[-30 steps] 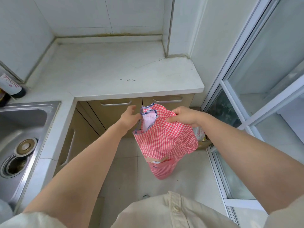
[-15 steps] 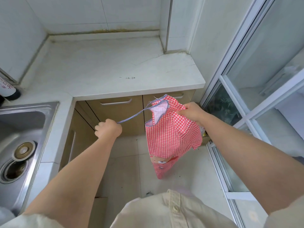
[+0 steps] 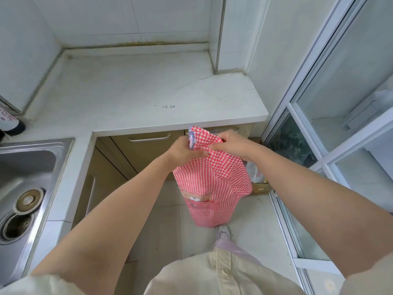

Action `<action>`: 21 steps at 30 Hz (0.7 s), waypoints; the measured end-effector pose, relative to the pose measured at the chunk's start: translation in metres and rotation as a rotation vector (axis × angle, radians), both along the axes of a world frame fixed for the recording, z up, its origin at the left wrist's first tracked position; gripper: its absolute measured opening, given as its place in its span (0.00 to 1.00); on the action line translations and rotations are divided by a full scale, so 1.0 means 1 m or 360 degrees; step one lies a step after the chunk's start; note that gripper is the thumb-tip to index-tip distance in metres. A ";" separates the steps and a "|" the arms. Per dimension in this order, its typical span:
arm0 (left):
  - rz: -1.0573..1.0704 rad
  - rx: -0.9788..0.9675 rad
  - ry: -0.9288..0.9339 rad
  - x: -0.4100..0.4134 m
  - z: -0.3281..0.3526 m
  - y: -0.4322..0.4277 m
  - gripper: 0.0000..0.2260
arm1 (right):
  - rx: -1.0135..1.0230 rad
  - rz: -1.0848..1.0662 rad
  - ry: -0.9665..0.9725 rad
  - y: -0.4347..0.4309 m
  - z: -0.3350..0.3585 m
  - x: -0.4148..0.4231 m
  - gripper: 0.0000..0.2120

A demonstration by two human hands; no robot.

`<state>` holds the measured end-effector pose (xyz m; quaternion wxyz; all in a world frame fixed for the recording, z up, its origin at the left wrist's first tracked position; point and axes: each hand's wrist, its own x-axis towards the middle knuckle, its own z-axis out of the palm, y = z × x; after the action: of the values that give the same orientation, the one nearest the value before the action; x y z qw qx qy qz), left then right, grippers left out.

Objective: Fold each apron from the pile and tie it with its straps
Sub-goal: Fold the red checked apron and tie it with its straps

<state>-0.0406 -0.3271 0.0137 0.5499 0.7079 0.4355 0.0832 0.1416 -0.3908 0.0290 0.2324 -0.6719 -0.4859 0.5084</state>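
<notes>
A red-and-white checked apron [image 3: 212, 184] hangs in the air in front of the counter, over the floor. Its lower part has a striped pocket with a small printed picture. A blue-striped trim edge [image 3: 192, 137] sticks up at the top. My left hand [image 3: 184, 150] grips the bunched top of the apron from the left. My right hand [image 3: 230, 143] pinches the same top fold from the right, fingers touching the left hand. The strap is not visible; no pile of aprons is in view.
A white L-shaped counter [image 3: 136, 96] lies ahead. A steel sink [image 3: 23, 186] is at the left, a dark bottle [image 3: 9, 122] beside it. Cabinet doors [image 3: 146, 150] stand under the counter. A sliding glass door [image 3: 331, 133] is at the right, with a bag [image 3: 256, 174] on the floor.
My left hand, which had pulled the blue strap out to the left, has come back to the apron's top beside my right hand. The strap is no longer stretched out.
</notes>
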 end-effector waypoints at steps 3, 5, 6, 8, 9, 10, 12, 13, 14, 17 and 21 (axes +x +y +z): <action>0.0023 0.0043 -0.0049 0.007 0.009 0.004 0.10 | 0.0066 0.0063 0.0044 0.010 0.003 0.010 0.05; 0.0052 0.0078 -0.0080 0.010 0.015 0.009 0.06 | 0.0054 0.0202 -0.0079 0.019 0.003 0.017 0.12; 0.0065 0.0084 -0.0090 0.011 0.019 0.012 0.04 | 0.0026 0.0324 -0.0216 0.025 0.000 0.022 0.16; 0.0117 0.0070 -0.0118 0.012 0.026 0.019 0.04 | -0.0101 0.0623 -0.0530 0.034 -0.011 0.031 0.11; 0.0152 0.0053 -0.0141 0.012 0.030 0.022 0.04 | -0.0194 0.0747 -0.0677 0.036 -0.020 0.036 0.07; 0.0202 0.0037 -0.0159 0.011 0.033 0.025 0.04 | -0.0271 0.0819 -0.0763 0.037 -0.027 0.041 0.04; 0.0306 0.0014 -0.0174 0.006 0.034 0.034 0.05 | -0.0319 0.0804 -0.0742 0.040 -0.036 0.053 0.04; 0.0359 0.0005 -0.0185 0.003 0.033 0.039 0.05 | -0.0275 0.0760 -0.0691 0.042 -0.037 0.057 0.06; 0.0423 -0.0006 -0.0202 0.000 0.032 0.042 0.07 | -0.0200 0.0700 -0.0633 0.045 -0.039 0.061 0.07; 0.0678 0.0019 -0.0266 -0.002 0.028 0.047 0.14 | -0.0007 0.0455 -0.0443 0.058 -0.035 0.067 0.15; 0.0986 0.0265 -0.0077 0.006 0.021 0.063 0.12 | 0.0099 0.0358 -0.0204 0.075 -0.030 0.063 0.16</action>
<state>-0.0341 -0.2641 0.0346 0.4488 0.5819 0.6088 0.2990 0.2045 -0.3159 -0.0007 0.1631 -0.6367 -0.5876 0.4719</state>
